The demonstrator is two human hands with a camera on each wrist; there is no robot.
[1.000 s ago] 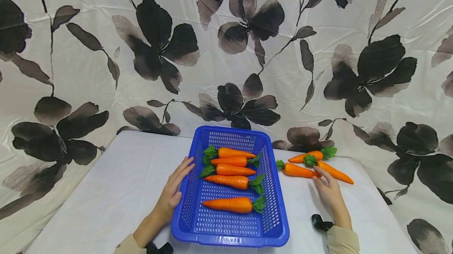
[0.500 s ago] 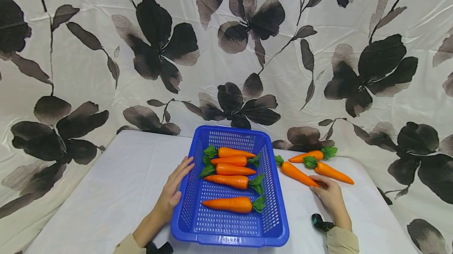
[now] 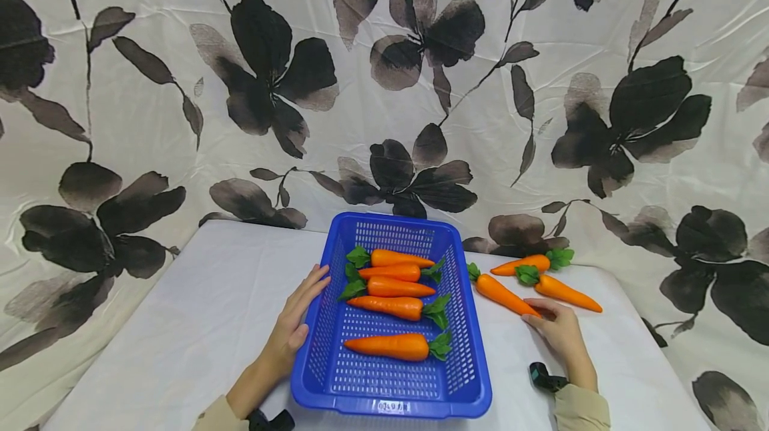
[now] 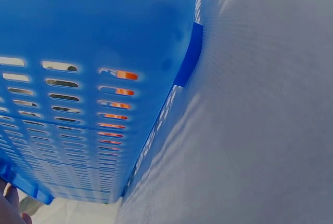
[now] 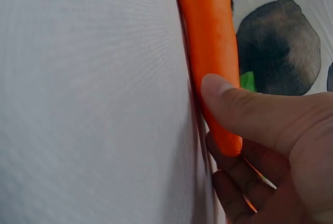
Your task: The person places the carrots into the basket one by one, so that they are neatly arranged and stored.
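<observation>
My right hand (image 3: 560, 329) pinches the narrow end of an orange carrot (image 3: 500, 294) that lies on the white table right of the basket. Its leafy end points toward the basket's right rim. Close up in the right wrist view, the thumb presses on one side of the carrot (image 5: 210, 31) and fingers curl behind its tip. My left hand (image 3: 287, 337) rests with extended fingers against the left rim of a blue plastic basket (image 3: 392, 407). Several carrots lie crosswise inside, one of them (image 3: 390, 347) nearest me. The left wrist view shows the basket's slotted side wall (image 4: 104, 37).
Two more carrots lie beyond my right hand, a shorter-looking one (image 3: 521, 265) at the back and another (image 3: 567, 293) pointing right. White cloth covers the table (image 3: 180, 324). Behind it hangs a flower-patterned cloth (image 3: 384, 111).
The carrot under my right hand has swung so its tip lies nearer me, and that hand has moved slightly toward me with it. My left hand and the basket have stayed in place.
</observation>
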